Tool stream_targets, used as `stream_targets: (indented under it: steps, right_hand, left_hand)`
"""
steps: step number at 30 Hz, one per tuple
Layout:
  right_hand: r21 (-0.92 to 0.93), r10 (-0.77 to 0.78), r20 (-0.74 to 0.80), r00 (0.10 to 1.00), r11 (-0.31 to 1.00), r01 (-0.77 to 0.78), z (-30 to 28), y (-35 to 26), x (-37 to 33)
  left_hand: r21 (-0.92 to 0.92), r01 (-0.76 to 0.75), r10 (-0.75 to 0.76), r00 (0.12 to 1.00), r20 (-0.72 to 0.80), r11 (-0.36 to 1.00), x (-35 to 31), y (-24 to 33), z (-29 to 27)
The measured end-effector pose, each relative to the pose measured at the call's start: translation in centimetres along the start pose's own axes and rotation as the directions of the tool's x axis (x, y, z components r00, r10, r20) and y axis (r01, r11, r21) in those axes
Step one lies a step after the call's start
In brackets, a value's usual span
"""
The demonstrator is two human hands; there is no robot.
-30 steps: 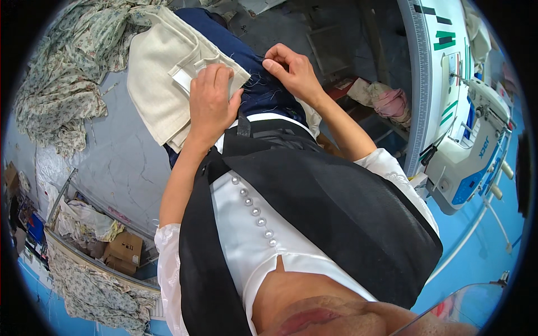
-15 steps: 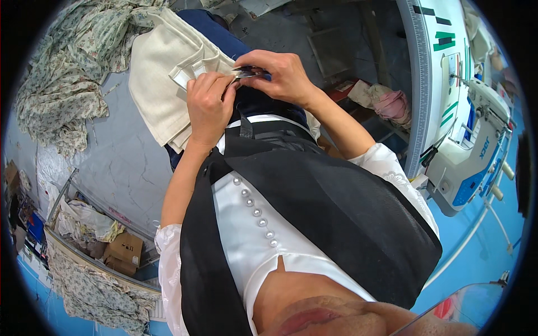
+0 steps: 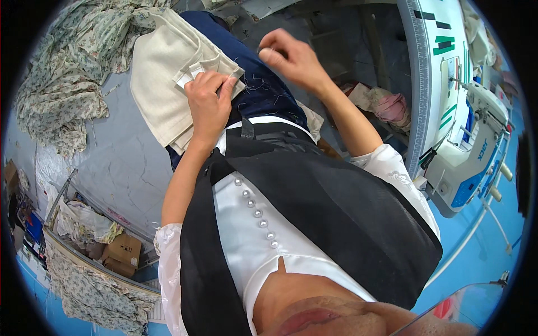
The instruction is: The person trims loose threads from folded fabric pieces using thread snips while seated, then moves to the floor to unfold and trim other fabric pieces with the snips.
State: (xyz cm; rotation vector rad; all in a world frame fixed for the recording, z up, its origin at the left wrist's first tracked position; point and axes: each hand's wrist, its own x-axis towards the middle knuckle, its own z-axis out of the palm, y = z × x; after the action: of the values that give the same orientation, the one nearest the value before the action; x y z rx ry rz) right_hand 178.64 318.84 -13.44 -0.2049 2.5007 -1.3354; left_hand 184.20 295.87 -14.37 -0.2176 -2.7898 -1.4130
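Observation:
On my lap lies a folded stack of cream fabric pieces [image 3: 159,84] with stitched edges. My left hand [image 3: 208,106] is closed on the stack's edge, thumb and fingers pinching it beside a small white strip [image 3: 189,78]. Loose thread ends [image 3: 258,84] lie on my dark blue trousers [image 3: 216,36] next to the fabric. Raised to the right, apart from the stack, my right hand [image 3: 294,60] has curled fingers. A dark patch shows between its thumb and fingers, but motion blur hides what it is.
Floral cloth [image 3: 61,73] lies heaped on the grey floor at left. Below it are a cardboard box [image 3: 123,252] and more cloth beside a rail. At right stand a white work table [image 3: 426,73] and a sewing machine [image 3: 471,151]. A pink cloth bundle [image 3: 391,106] sits beneath.
My right hand, holding dark thread snips at the fabric's edge half a second ago, has moved up and right, away from the stack. My left hand keeps its pinch.

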Motion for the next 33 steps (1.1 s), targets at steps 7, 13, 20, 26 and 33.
stream_targets:
  steps: [7,13,20,26,33]
  right_hand:
    - [-0.194,-0.226,0.146,0.963,0.948,0.252,0.6,-1.4,0.2]
    - [-0.286,-0.278,0.266,0.923,0.892,0.351,0.1,-1.8,0.9]
    - [-0.316,-0.385,0.267,0.884,0.831,0.458,-0.1,-1.2,1.5]
    - [-0.251,-0.367,0.199,0.909,0.877,0.409,0.5,-0.3,1.0]
    - [-0.18,-0.342,-0.086,0.936,0.929,0.323,2.3,-0.9,-0.7]
  left_hand:
    - [0.225,-0.166,0.172,0.985,-0.005,0.96,0.3,0.6,-0.2]
    - [0.278,-0.202,0.206,0.979,0.016,0.939,0.3,0.7,-0.3]
    - [0.255,-0.206,0.21,0.978,0.011,0.945,0.3,0.6,-0.1]
    - [0.24,-0.173,0.171,0.985,0.026,0.955,0.4,0.9,-0.1]
    - [-0.302,0.332,-0.311,0.943,0.116,0.894,0.5,-0.6,-0.2]
